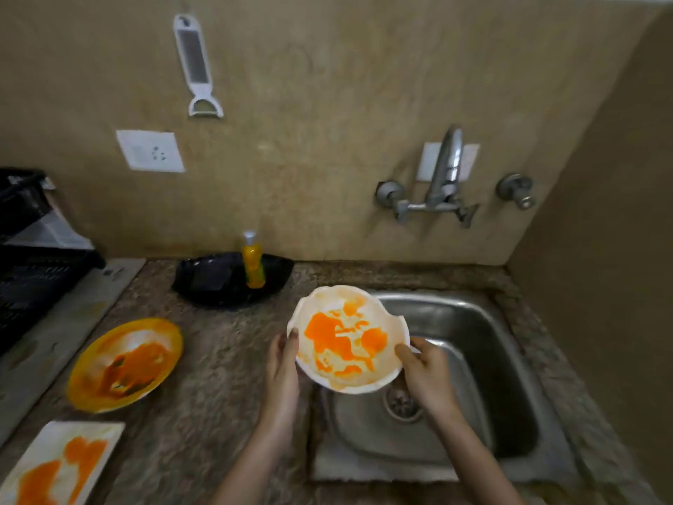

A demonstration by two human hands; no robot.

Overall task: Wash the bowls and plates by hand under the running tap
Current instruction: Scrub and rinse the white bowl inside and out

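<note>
White bowl (pixel 347 340) smeared orange — yellow plate (pixel 125 364), speckled brown counter (pixel 218 359), black dish (pixel 222 282).

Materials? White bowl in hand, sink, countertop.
White bowl: likely glazed ceramic or melamine, from its smooth, opaque surface and wavy rim. Sink: brushed stainless steel, grey with soft reflections. Countertop: speckled brown polished stone, probably granite.

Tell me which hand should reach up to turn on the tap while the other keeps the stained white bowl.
Right, probably. The right hand holds the white bowl on the sink side, below the tap and its handles. The left hand grips the bowl's far rim over the counter, so it would have to cross over.
</note>
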